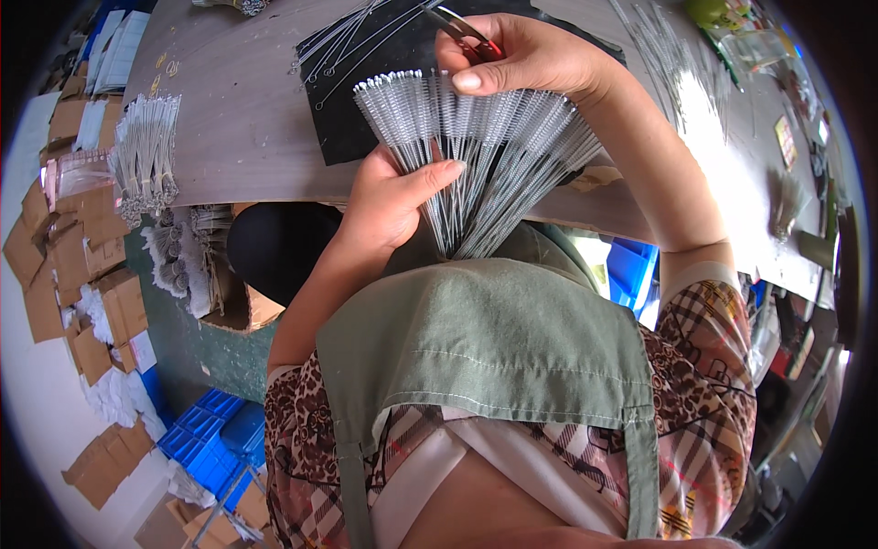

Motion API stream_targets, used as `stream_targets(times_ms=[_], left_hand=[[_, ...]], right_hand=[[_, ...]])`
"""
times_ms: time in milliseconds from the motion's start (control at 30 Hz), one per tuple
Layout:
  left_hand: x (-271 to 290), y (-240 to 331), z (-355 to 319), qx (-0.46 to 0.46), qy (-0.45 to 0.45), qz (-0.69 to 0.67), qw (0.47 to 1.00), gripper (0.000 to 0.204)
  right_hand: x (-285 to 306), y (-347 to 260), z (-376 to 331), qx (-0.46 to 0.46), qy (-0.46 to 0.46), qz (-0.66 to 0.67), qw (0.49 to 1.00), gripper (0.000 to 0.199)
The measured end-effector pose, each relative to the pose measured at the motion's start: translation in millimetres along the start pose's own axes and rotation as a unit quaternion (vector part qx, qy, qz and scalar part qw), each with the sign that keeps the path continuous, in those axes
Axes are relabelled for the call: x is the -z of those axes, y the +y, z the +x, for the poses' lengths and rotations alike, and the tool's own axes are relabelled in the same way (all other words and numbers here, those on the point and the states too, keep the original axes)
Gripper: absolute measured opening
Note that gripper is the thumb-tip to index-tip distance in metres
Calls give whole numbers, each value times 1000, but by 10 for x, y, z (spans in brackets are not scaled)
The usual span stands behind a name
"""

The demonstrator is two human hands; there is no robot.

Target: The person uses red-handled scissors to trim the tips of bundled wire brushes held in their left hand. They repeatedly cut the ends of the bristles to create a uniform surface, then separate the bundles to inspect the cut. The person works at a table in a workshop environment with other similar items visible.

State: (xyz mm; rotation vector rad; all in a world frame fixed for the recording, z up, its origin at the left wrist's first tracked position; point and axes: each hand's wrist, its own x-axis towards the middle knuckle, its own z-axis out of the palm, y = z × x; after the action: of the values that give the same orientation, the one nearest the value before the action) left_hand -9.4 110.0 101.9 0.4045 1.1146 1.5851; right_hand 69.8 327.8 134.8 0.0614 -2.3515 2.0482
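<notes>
At the far left of the table (pixel 238 128), a heap of thin wire brushes (pixel 146 156) is seen lying near the edge, with cardboard pieces (pixel 55 265) scattered on the floor below. Toward the middle, a fan of slender bristle brushes (pixel 476 146) is held above the table edge, over a black mat (pixel 366 91). Its long axes run from the gathered stems, low and near the person's body, up and away, the bristled tips spreading toward the mat. The left hand (pixel 389 197) is clenched around the stems from the left, its thumb laid across them. The right hand (pixel 526 59) is pressed on the bristled ends, fingers curled, and red-handled scissors (pixel 471 37) are gripped in it as well. The scissor blades are largely hidden by the fingers. The lower stem ends are cut off behind a green apron (pixel 494 339). Loose brushes at the far right are washed out by glare.
</notes>
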Motion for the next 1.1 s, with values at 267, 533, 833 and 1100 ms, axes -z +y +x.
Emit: stream_targets(times_ms=[267, 533, 833, 1100], left_hand=[[15, 7, -22, 9, 2, -20, 1000, 20], [-16, -17, 56, 21, -14, 11, 1000, 22], [31, -11, 31, 13, -9, 22, 1000, 19], [100, 32, -35, 27, 5, -60, 998, 21]], right_hand=[[-85, -105, -24, -8, 26, -1, 1000, 29], [99, -151, 297, 2, -9, -89, 996, 48], [-61, -404, 352, -90, -67, -194, 975, 47], [-113, -189, 285, -64, -36, 55, 996, 23]])
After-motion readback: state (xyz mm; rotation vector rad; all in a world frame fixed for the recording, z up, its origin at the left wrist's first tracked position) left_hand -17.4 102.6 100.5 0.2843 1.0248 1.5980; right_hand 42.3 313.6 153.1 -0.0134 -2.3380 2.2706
